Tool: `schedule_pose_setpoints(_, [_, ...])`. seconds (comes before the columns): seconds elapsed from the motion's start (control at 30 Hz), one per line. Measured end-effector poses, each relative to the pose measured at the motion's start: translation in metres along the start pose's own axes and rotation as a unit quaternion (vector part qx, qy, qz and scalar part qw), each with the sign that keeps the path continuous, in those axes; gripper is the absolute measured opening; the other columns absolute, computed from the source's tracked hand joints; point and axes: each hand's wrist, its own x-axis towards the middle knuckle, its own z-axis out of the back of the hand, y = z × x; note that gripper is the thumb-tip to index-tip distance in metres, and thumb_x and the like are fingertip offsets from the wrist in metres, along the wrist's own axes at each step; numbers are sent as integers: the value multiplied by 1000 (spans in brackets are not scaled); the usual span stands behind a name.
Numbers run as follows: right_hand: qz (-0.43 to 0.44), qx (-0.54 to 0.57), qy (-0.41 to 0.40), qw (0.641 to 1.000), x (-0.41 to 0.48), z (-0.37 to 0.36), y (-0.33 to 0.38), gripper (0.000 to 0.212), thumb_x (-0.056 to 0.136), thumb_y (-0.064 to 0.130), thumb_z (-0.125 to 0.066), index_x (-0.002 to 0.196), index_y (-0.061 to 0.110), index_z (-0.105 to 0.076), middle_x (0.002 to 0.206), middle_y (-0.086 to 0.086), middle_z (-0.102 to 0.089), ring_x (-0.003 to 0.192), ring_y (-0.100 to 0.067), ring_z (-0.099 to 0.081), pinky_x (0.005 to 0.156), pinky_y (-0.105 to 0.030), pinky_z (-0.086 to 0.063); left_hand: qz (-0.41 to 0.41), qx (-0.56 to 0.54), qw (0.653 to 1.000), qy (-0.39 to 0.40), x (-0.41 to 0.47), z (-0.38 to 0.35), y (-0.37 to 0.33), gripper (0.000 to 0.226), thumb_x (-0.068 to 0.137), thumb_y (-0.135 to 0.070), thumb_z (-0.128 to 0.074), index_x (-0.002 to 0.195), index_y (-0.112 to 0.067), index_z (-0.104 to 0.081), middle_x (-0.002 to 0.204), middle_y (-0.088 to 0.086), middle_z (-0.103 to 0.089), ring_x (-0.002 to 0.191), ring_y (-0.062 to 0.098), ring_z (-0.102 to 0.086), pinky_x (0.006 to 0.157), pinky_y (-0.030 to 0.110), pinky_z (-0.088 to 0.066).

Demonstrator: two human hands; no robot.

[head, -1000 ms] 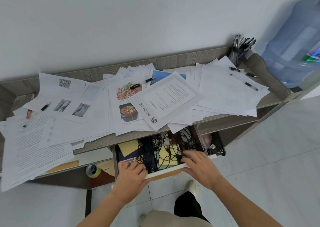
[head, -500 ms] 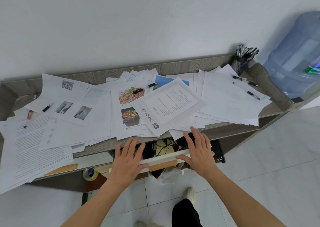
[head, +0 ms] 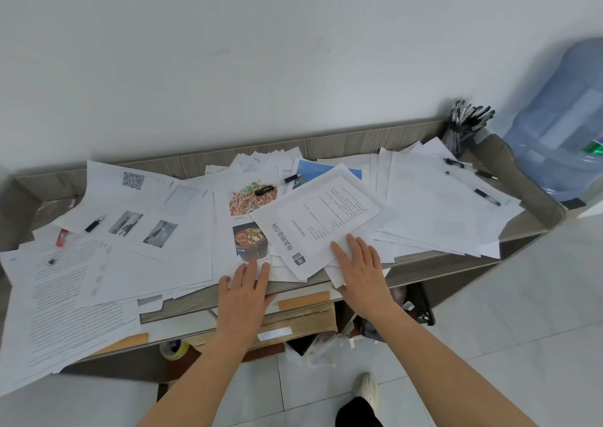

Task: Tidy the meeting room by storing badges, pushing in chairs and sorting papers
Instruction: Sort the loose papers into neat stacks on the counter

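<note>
1. I see the left hand [head: 244, 291] flat at the near edge of the desk [head: 359, 146]. Its fingers are straight and slightly spread, and the tips rest on the bottom edge of the food-photo sheet [head: 248, 211].
2. The right hand [head: 362, 271] lies palm down just to the right. Its fingers are straight and close together, pressing on the near corner of the text sheet [head: 326, 217] – no pinch that I can make out.
3. The papers [head: 137, 263] cover nearly the whole desk top in loose, overlapping layers, and several hang over the near edge at the left.
4. Under the desk edge, between the two wrists, I see a white drawer front [head: 303, 301] with a tan strip.
5. A pen [head: 486, 196] lies on the sheets at the right, with others scattered among the papers. At the far right corner a pen cup [head: 466, 123] stands beside a water bottle [head: 561, 126].
6. Low at the left – a tape roll [head: 174, 350] on the lower shelf.
</note>
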Motion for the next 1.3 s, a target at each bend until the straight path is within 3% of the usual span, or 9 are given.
schedule_pose_setpoints(0.17, [3,-6,23,1000,0,-5,-3,114,60,51,-85,154,18,-31,157,-23,-31,142,-43,-36,114,-56,-33,-6,-16,1000,7,6,4,3,77,67,-48,-86,126,-16,-49,123,13,-61,104,34,-58,77,51,-47])
schedule_pose_setpoints(0.3, [26,32,84,996,2,21,-9,109,73,91,-35,160,28,-12,165,-14,-7,151,-37,-8,120,-50,-3,3,-29,999,19,10,11,3,73,67,-59,-80,121,-21,-49,116,8,-64,97,30,-56,75,46,-49])
schedule_pose_setpoints(0.5, [47,31,42,998,39,58,-17,90,83,84,-1,123,31,-61,122,-1,-55,114,-23,-49,100,-40,-35,46,-61,997,31,9,23,4,65,86,-76,-38,118,-27,-68,119,-5,-64,103,21,-58,85,41,-50])
schedule_pose_setpoints(0.57, [57,30,21,998,62,61,-10,80,92,73,-6,109,24,-67,109,-2,-60,104,-23,-54,93,-39,-39,61,-94,994,19,9,28,4,66,94,-71,-27,117,-26,-68,121,-7,-63,107,18,-58,89,39,-48])
schedule_pose_setpoints(0.7, [133,43,39,989,110,69,14,42,102,48,-35,126,22,-59,125,-3,-56,115,-22,-51,98,-38,-39,144,-101,984,-22,13,42,19,56,97,-59,-30,113,-21,-69,115,-4,-63,102,18,-61,87,37,-48])
schedule_pose_setpoints(0.9, [246,41,66,966,149,69,78,39,102,40,-41,132,20,-53,132,-5,-53,120,-24,-49,98,-38,-42,284,-73,954,-59,-10,60,68,46,93,-47,-41,113,-15,-67,113,3,-63,98,23,-61,81,42,-50])
schedule_pose_setpoints(1.07, [291,85,83,949,169,66,148,39,100,35,-44,134,18,-55,134,-5,-53,123,-24,-50,98,-37,-44,371,-60,925,-55,-28,68,145,36,95,-37,-55,121,-13,-63,125,7,-61,110,29,-60,92,48,-48])
schedule_pose_setpoints(1.2, [286,88,108,948,187,69,207,55,102,37,-17,142,12,-46,141,-11,-47,131,-28,-43,107,-37,-35,446,-86,890,-50,-28,70,214,41,94,-33,-61,129,-11,-57,134,10,-56,119,31,-55,97,47,-46])
schedule_pose_setpoints(1.3, [274,103,95,952,214,67,265,41,105,31,-36,144,21,-45,146,-2,-44,135,-23,-40,106,-32,-32,464,-120,876,-57,-22,65,276,45,92,-30,-64,130,-8,-55,133,14,-55,117,33,-55,91,48,-50])
